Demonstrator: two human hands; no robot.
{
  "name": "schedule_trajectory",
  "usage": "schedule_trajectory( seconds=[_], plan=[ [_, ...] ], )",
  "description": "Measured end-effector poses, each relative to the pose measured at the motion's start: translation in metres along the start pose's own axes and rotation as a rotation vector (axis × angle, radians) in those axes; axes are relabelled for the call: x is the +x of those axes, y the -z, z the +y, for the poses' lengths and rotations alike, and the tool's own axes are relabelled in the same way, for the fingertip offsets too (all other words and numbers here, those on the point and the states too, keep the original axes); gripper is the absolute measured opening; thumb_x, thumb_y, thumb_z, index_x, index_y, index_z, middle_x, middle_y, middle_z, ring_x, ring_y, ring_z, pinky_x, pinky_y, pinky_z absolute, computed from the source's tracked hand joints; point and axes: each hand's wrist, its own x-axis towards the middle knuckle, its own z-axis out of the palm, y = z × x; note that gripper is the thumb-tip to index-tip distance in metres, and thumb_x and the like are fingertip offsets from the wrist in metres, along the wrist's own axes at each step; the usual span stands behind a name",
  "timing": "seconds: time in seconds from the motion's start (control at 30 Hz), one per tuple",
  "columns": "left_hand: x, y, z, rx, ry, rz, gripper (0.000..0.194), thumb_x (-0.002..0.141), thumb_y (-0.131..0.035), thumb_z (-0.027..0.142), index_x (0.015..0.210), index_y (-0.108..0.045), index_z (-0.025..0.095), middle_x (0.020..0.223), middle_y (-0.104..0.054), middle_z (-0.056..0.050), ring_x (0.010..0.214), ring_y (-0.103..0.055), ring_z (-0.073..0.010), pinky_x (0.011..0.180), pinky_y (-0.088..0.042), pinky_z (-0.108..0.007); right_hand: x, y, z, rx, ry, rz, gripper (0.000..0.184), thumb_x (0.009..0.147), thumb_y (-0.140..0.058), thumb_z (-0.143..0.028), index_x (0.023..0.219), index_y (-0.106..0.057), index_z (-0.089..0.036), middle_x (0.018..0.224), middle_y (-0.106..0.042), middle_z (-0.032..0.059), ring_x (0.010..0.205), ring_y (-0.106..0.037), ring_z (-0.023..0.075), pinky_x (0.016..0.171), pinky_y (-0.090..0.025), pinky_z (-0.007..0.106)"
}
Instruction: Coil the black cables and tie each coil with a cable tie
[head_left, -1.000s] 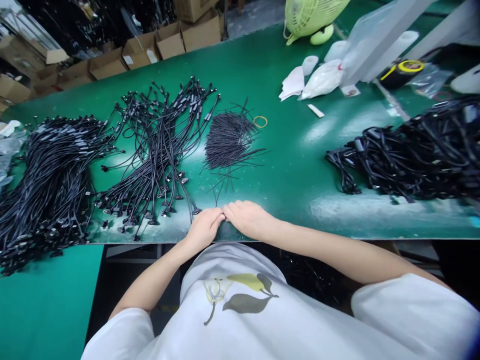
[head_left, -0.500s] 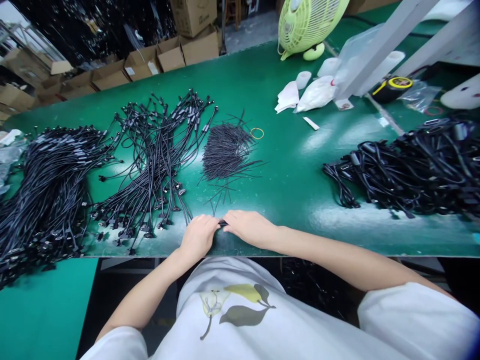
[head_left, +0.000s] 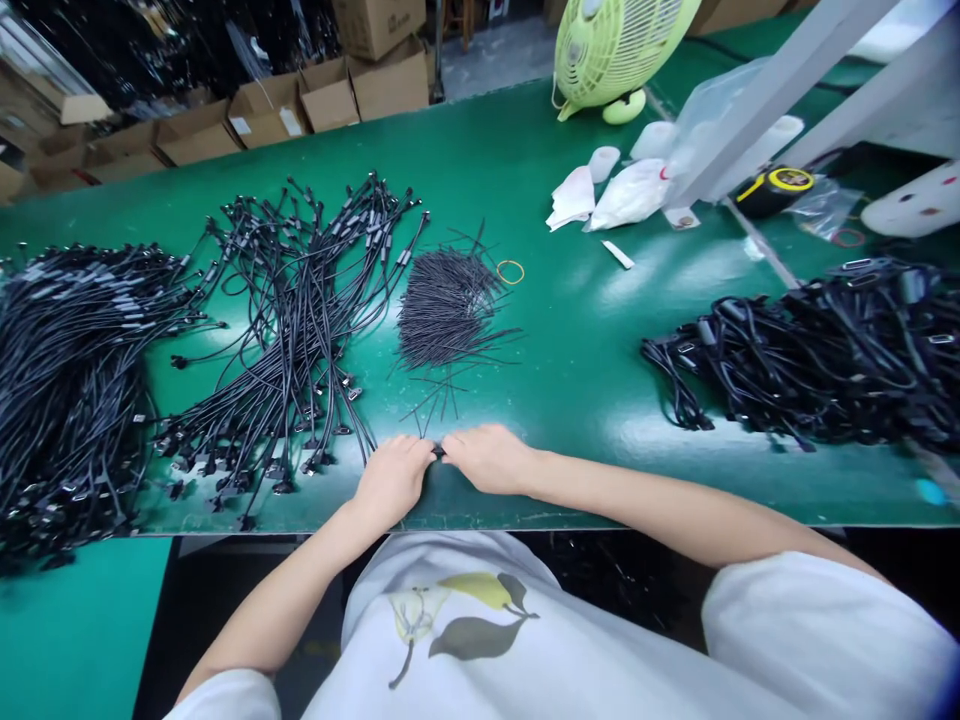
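Near the table's front edge, my left hand [head_left: 394, 482] and my right hand [head_left: 489, 458] meet, fingers closed, on a black cable [head_left: 438, 452]. Only a short dark piece of it shows between the fingertips; the rest is hidden under my hands. Just beyond them lies a heap of thin black twist ties [head_left: 444, 310], with a few loose ones pointing towards my fingers. To the left of my left hand spreads a loose pile of black cables [head_left: 300, 320] with small connectors at both ends.
A thicker pile of black cables [head_left: 75, 370] covers the far left. Bundled black cables [head_left: 817, 360] lie at the right. A yellow rubber band [head_left: 511, 272] is beside the ties. Behind stand a green fan [head_left: 619, 50], white bags [head_left: 630, 195], a tape measure [head_left: 772, 190] and cardboard boxes [head_left: 270, 110].
My hands stay together at the table edge, with small finger movements on the cable. The dark piece between my fingertips looks shorter and bulkier. The whole view has shifted slightly.
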Motion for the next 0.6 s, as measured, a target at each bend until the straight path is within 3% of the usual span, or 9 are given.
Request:
schedule_trajectory(
  seconds=[0.1, 0.17, 0.23, 0.33, 0.6],
  plan=[
    [0.003, 0.002, -0.006, -0.349, 0.182, 0.037, 0.028, 0.096, -0.039, 0.032, 0.087, -0.062, 0.019, 0.074, -0.058, -0.004, 0.073, -0.050, -0.0193, 0.072, -0.036, -0.032, 0.004, 0.017, 0.026, 0.197, -0.011, 0.103, 0.028, 0.098, -0.039, -0.036, 0.099, -0.060, -0.017, 0.094, -0.066, 0.0070, 0.086, -0.061, 0.0174, 0.071, -0.041, 0.026],
    [0.003, 0.006, -0.009, -0.672, 0.328, 0.134, 0.031, 0.094, -0.043, 0.041, 0.082, -0.062, 0.018, 0.065, -0.052, 0.000, 0.066, -0.046, -0.0167, 0.068, -0.035, -0.029, 0.009, 0.030, 0.050, 0.264, -0.151, 0.305, 0.025, 0.097, -0.041, -0.035, 0.103, -0.059, -0.019, 0.101, -0.064, 0.0061, 0.092, -0.059, 0.0173, 0.077, -0.042, 0.027],
    [0.003, 0.012, -0.008, -0.984, 0.423, 0.264, 0.035, 0.089, -0.049, 0.049, 0.080, -0.062, 0.018, 0.060, -0.046, 0.002, 0.062, -0.042, -0.0145, 0.065, -0.034, -0.027, 0.016, 0.037, 0.073, 0.186, -0.367, 0.468, 0.023, 0.096, -0.043, -0.034, 0.103, -0.059, -0.019, 0.105, -0.061, 0.0085, 0.093, -0.057, 0.0195, 0.077, -0.041, 0.029],
    [0.002, 0.020, 0.000, -1.254, 0.442, 0.354, 0.035, 0.084, -0.057, 0.051, 0.081, -0.062, 0.017, 0.060, -0.045, 0.002, 0.062, -0.041, -0.0128, 0.064, -0.035, -0.025, 0.026, 0.037, 0.094, -0.009, -0.517, 0.435, 0.020, 0.093, -0.044, -0.028, 0.098, -0.059, -0.017, 0.104, -0.058, 0.0116, 0.087, -0.056, 0.0213, 0.069, -0.038, 0.029],
    [-0.004, 0.021, 0.019, -1.427, 0.383, 0.351, 0.033, 0.084, -0.060, 0.048, 0.079, -0.059, 0.015, 0.058, -0.043, 0.003, 0.058, -0.037, -0.0095, 0.057, -0.030, -0.023, 0.040, 0.032, 0.089, -0.137, -0.490, 0.422, 0.019, 0.094, -0.043, -0.030, 0.100, -0.056, -0.017, 0.105, -0.057, 0.0106, 0.086, -0.055, 0.0204, 0.066, -0.034, 0.029]
  ],
)
